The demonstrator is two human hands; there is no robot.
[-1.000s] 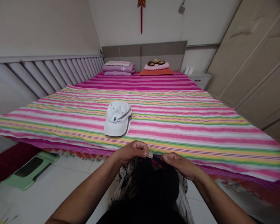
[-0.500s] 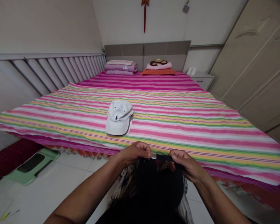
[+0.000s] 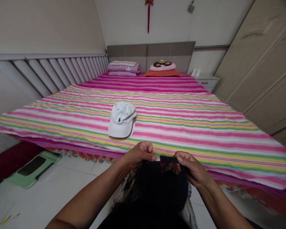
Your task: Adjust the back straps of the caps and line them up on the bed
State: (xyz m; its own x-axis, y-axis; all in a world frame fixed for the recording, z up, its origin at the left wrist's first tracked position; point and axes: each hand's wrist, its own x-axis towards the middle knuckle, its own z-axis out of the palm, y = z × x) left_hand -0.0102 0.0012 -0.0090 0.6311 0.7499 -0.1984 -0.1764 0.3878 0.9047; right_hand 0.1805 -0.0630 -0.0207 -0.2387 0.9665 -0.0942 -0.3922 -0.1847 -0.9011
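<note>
Close to my body, both hands hold a black cap (image 3: 163, 184) by its back strap (image 3: 168, 159). My left hand (image 3: 143, 153) pinches the strap at its silver buckle (image 3: 158, 158), thumb and fingers pressed together. At the strap's other end, my right hand (image 3: 190, 163) grips between thumb and curled fingers. The strap is stretched level above the cap's rear opening; the cap's lower part blends into dark clothing. A white cap (image 3: 121, 119) with a small dark emblem lies on the bed beyond my left hand, its brim towards me.
A striped sheet (image 3: 181, 114) covers the bed in front of me. Folded purple bedding (image 3: 122, 69) and an orange pillow (image 3: 160, 73) lie by the headboard (image 3: 133, 51). A green stool (image 3: 33, 170) stands on the floor at left, a white nightstand (image 3: 207, 82) at far right.
My hands and the black cap's strap have shifted very slightly; both hands keep their grip. The white cap has stayed in place on the bed.
</note>
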